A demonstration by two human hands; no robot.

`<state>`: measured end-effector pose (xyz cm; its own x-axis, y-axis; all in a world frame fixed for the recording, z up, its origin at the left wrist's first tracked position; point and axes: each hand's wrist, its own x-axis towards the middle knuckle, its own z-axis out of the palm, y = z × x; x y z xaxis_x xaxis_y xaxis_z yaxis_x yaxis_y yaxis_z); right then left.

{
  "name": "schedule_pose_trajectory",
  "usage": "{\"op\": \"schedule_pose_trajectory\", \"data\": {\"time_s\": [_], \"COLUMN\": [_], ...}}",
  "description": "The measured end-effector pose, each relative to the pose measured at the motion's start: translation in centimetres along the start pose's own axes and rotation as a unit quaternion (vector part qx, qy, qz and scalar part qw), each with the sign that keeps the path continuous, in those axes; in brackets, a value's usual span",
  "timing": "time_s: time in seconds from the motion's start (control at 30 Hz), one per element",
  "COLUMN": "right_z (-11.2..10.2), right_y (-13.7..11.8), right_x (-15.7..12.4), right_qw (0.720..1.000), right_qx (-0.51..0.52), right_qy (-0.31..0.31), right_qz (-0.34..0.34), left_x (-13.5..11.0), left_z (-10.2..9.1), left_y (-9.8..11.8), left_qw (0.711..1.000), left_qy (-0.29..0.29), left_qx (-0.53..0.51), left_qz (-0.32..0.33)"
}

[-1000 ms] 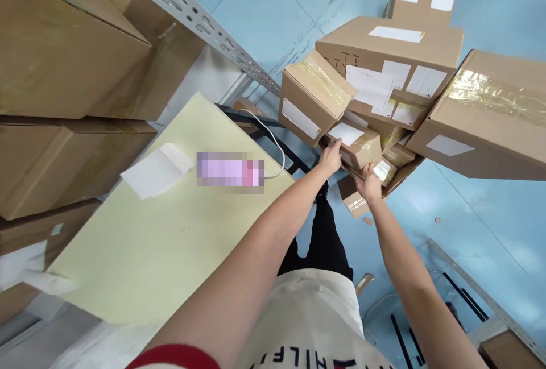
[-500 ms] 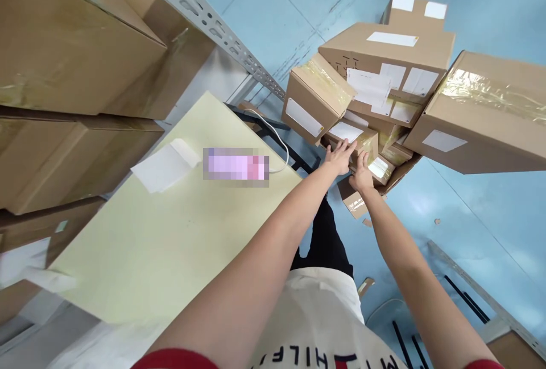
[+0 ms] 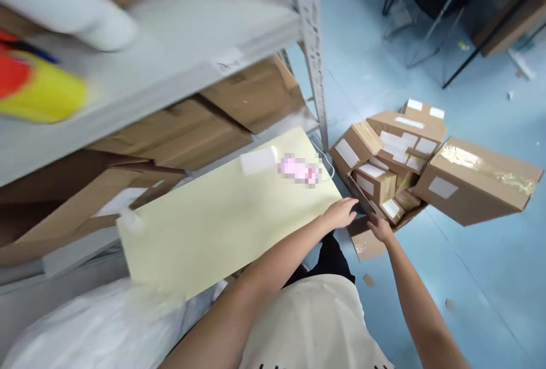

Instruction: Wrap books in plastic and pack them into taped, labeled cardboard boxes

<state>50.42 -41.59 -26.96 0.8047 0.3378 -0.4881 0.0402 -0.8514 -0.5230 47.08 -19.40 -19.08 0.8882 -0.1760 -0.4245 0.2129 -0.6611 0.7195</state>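
Note:
My left hand point(image 3: 341, 212) hovers with fingers spread at the right end of the pale yellow tabletop point(image 3: 213, 227) and holds nothing. Just right of it, my right hand point(image 3: 379, 228) is empty above the flap of an open carton point(image 3: 364, 243) on the floor. That carton holds several small taped cardboard boxes; the nearest, a small box with white labels point(image 3: 375, 182), lies a short way beyond both hands. A white paper point(image 3: 258, 160) and a blurred pink item point(image 3: 299, 170) with a white cable lie on the tabletop.
A big taped box point(image 3: 473, 187) leans on the pile at the right. A grey metal rack with an upright post point(image 3: 309, 45) holds cardboard boxes point(image 3: 205, 130) at the left, with a yellow and red object point(image 3: 38, 91) on its upper shelf. A white bag point(image 3: 85, 329) sits bottom left; dark furniture legs point(image 3: 426, 22) stand top right.
Both hands have come off the small labelled box and drawn back toward me. The view has lifted and pulled away, so the rack's upper shelf and far furniture now show.

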Motion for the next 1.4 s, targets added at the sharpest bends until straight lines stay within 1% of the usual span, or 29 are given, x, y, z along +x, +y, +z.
{"op": "schedule_pose_trajectory", "data": {"time_s": [0.03, 0.1, 0.2, 0.3, 0.37, 0.43, 0.53, 0.63, 0.7, 0.77, 0.87, 0.93, 1.0, 1.1, 1.23, 1.3, 1.4], "right_z": [0.1, 0.5, 1.4, 2.6, 4.1, 6.5, 11.6, 17.9, 21.8, 25.1, 28.8, 30.8, 32.6, 35.4, 39.0, 40.7, 43.2], "right_y": [-0.7, -2.2, -5.5, -11.1, -15.6, -20.4, -27.2, -32.9, -35.8, -38.0, -39.9, -40.6, -41.0, -41.6, -42.8, -43.4, -43.9], "right_x": [-0.9, -2.1, -2.6, -3.1, -4.0, -5.8, -9.8, -15.6, -19.8, -23.9, -28.6, -30.5, -31.3, -31.5, -32.2, -33.3, -35.6], "right_qw": [1.0, 0.999, 0.995, 0.984, 0.971, 0.952, 0.916, 0.867, 0.824, 0.778, 0.714, 0.671, 0.631, 0.587, 0.53, 0.5, 0.466], "right_qx": [-0.002, 0.018, 0.044, 0.051, 0.043, 0.033, 0.02, 0.003, -0.015, -0.04, -0.083, -0.115, -0.142, -0.165, -0.187, -0.202, -0.223], "right_qy": [0.003, 0.017, 0.02, -0.004, -0.03, -0.057, -0.107, -0.188, -0.253, -0.313, -0.381, -0.423, -0.462, -0.512, -0.56, -0.586, -0.62], "right_qz": [-0.022, -0.04, -0.086, -0.169, -0.232, -0.298, -0.387, -0.462, -0.507, -0.544, -0.582, -0.598, -0.607, -0.605, -0.609, -0.605, -0.59], "left_x": [-1.6, -5.4, -12.6, -21.5, -28.0, -34.5, -43.3, -50.3, -53.9, -56.6, -59.2, -60.1, -60.6, -60.9, -60.9, -61.0, -61.4], "left_z": [-0.7, -1.9, -3.2, -3.5, -2.9, -1.5, 1.8, 6.3, 9.8, 13.1, 17.4, 19.6, 21.2, 22.9, 24.2, 24.6, 25.4], "left_y": [0.3, 0.3, -1.4, -4.4, -6.3, -7.9, -9.6, -10.5, -10.8, -10.8, -10.5, -10.1, -9.7, -9.2, -8.9, -8.9, -9.0], "left_qw": [1.0, 0.999, 0.995, 0.977, 0.953, 0.919, 0.857, 0.785, 0.733, 0.685, 0.619, 0.568, 0.522, 0.473, 0.405, 0.368, 0.323], "left_qy": [0.013, 0.042, 0.1, 0.189, 0.257, 0.325, 0.422, 0.506, 0.555, 0.596, 0.639, 0.653, 0.649, 0.635, 0.637, 0.642, 0.654], "left_qx": [-0.004, -0.011, -0.014, -0.034, -0.062, -0.098, -0.155, -0.202, -0.235, -0.262, -0.292, -0.327, -0.368, -0.401, -0.415, -0.421, -0.426], "left_qz": [0.0, -0.001, -0.026, -0.093, -0.148, -0.199, -0.253, -0.294, -0.315, -0.328, -0.351, -0.379, -0.414, -0.461, -0.509, -0.525, -0.535]}}
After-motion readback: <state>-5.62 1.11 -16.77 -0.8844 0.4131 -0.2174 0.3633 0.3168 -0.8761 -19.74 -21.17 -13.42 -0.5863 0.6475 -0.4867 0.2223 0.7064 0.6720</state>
